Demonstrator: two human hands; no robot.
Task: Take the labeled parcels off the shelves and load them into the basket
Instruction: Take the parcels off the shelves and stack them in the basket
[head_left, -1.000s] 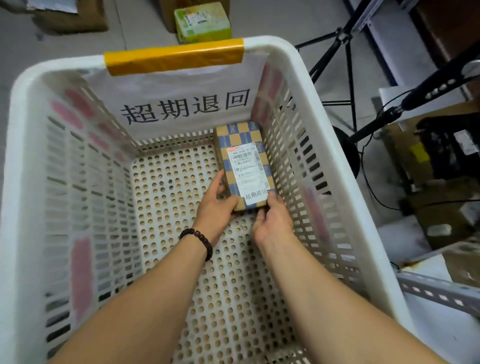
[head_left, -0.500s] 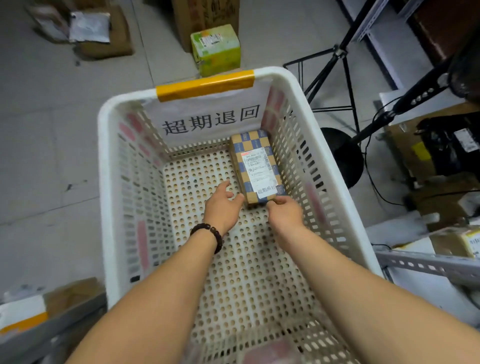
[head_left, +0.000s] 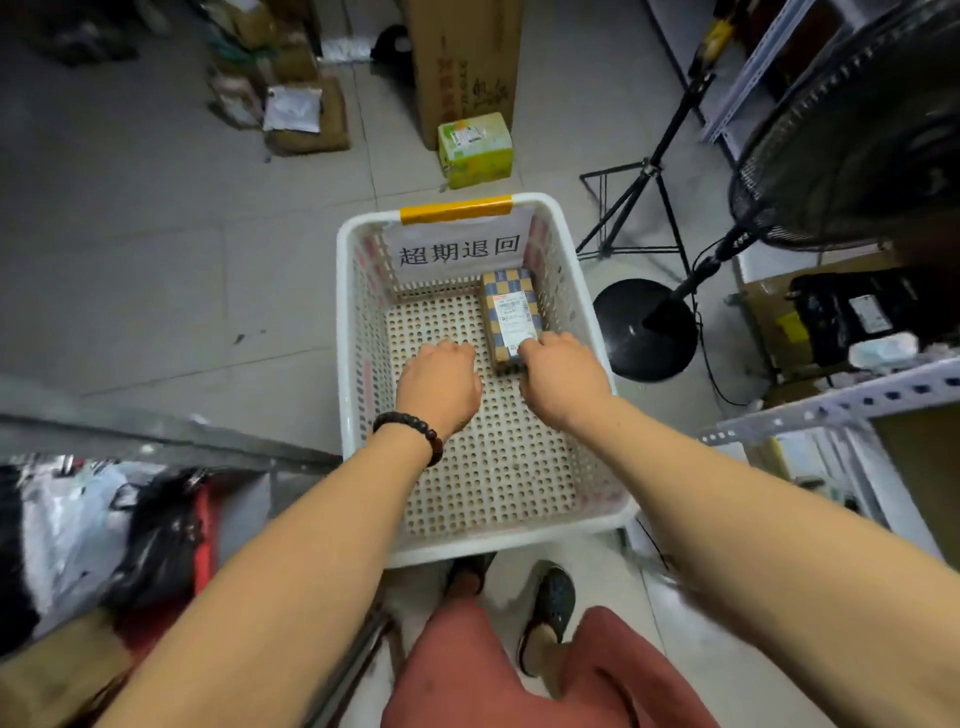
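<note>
A white perforated plastic basket (head_left: 344, 322) stands on the floor, with yellow tape and a paper sign on its far wall. One checkered blue-and-tan parcel (head_left: 509, 312) with a white label lies flat in its far right corner. My left hand (head_left: 439, 384), with a bead bracelet at the wrist, hangs over the basket's middle, its fingers loosely curled and holding nothing. My right hand (head_left: 563, 379) hovers at the parcel's near end and covers that end from view, fingers loosely curled and gripping nothing.
A fan (head_left: 852, 130) on a black round base (head_left: 644, 332) and a tripod (head_left: 639, 208) stand right of the basket. Metal shelves (head_left: 831, 405) with parcels flank me on the right; bagged parcels (head_left: 130, 519) lie on my left. A green box (head_left: 475, 148) and cartons sit beyond.
Both hands have let go of the parcel and lifted back from it. The view has risen and pulled away, so the whole basket and my feet now show.
</note>
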